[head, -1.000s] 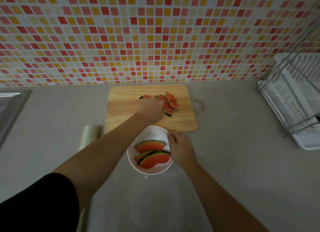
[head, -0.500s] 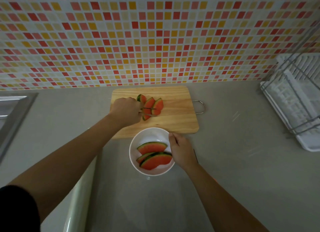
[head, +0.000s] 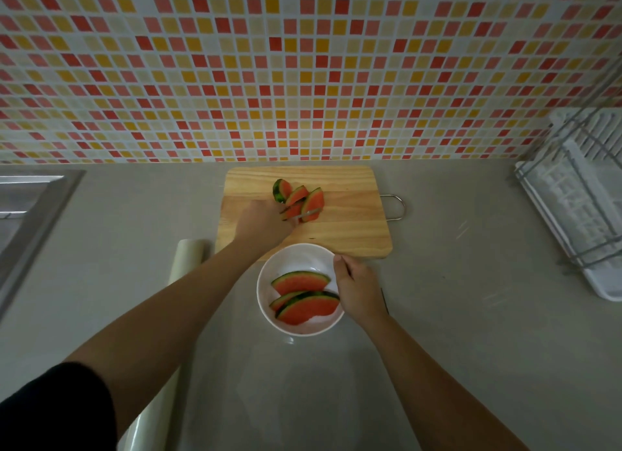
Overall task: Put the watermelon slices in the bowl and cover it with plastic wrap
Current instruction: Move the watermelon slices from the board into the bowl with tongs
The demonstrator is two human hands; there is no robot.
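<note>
Fingers [head: 340, 260] on bowl [head: 269, 284], grey counter [head: 454, 316]

Counter [head: 454, 349]: front and right-of-centre areas open, free passage. Obstacles: wooden cutting board [head: 350, 228] at the back edge, centre; white bowl [head: 269, 302] touching its front edge; plastic wrap roll [head: 181, 265] along the left front, partly under the left forearm; dish rack [head: 579, 201] at the back right corner; sink [head: 30, 201] at the left edge. Open lane between board and rack.
</note>
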